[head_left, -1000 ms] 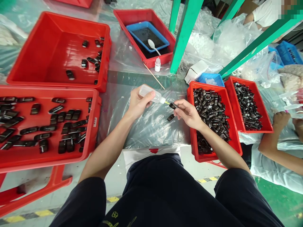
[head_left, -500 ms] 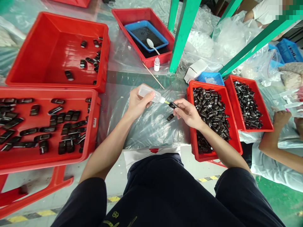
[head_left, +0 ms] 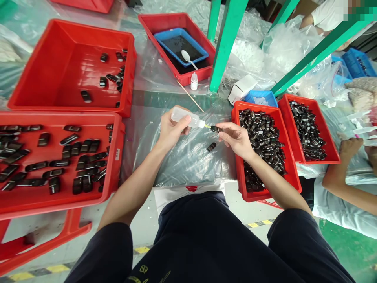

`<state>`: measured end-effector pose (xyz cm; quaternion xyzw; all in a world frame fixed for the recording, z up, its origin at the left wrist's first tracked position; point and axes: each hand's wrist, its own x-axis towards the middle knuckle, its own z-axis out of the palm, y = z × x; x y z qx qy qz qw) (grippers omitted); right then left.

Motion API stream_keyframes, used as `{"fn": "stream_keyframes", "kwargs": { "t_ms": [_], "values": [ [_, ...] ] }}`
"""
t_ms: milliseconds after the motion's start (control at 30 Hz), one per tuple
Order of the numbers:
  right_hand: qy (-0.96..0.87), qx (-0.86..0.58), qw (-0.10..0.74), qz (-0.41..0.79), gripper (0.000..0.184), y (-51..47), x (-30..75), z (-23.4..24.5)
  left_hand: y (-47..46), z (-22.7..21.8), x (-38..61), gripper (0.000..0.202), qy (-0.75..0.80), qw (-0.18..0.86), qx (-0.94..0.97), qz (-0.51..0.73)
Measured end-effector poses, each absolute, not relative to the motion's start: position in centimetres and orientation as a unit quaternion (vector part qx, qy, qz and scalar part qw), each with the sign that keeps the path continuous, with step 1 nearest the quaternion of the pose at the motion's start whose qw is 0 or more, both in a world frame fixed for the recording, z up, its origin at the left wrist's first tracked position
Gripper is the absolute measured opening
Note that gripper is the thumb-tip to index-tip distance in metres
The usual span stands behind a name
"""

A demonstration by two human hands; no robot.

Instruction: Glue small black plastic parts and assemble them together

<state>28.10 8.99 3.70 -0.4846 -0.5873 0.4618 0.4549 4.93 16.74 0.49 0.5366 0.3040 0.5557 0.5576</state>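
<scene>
My left hand [head_left: 171,127] is wrapped round a small clear squeeze bottle [head_left: 184,117], its yellow nozzle pointing right. The nozzle tip touches a small black part [head_left: 215,128] pinched in the fingers of my right hand [head_left: 235,139]. Both hands hover over the plastic-covered table [head_left: 182,161]. A second black part [head_left: 211,147] lies loose on the plastic just below my right hand. A red bin [head_left: 240,165] packed with several black parts stands immediately right of my right hand.
Left stand a red bin [head_left: 119,147] of laid-out black parts and a deeper red bin [head_left: 131,78] with a few. Behind are a red tray [head_left: 194,76] holding a blue dish and spoon, a dropper bottle [head_left: 194,81], a wooden stick [head_left: 191,96], and green frame legs [head_left: 225,47]. Another person's hand [head_left: 349,151] works at right.
Both hands have shifted slightly up the table together, nozzle still at the black part. The view has tilted a little; nothing was picked up or let go.
</scene>
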Motion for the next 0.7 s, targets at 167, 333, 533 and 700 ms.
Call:
{"fn": "stream_keyframes", "kwargs": {
  "t_ms": [167, 333, 533, 700],
  "values": [
    [-0.594, -0.491, 0.453, 0.449, 0.051, 8.8, 28.1, 3.8, 16.7, 0.7, 5.1, 0.054, 0.292, 0.577, 0.529, 0.55],
    [-0.594, -0.488, 0.459, 0.444, 0.05, 8.8, 28.1, 3.5, 16.4, 1.0, 5.2, 0.055, 0.287, 0.593, 0.516, 0.547],
    [-0.602, -0.485, 0.458, 0.439, 0.051, 8.7, 28.1, 3.4, 16.4, 1.2, 5.1, 0.056, 0.294, 0.592, 0.526, 0.535],
    [-0.606, -0.482, 0.46, 0.435, 0.051, 8.6, 28.1, 3.3, 16.4, 1.5, 5.0, 0.057, 0.289, 0.605, 0.518, 0.531]
  ]
}}
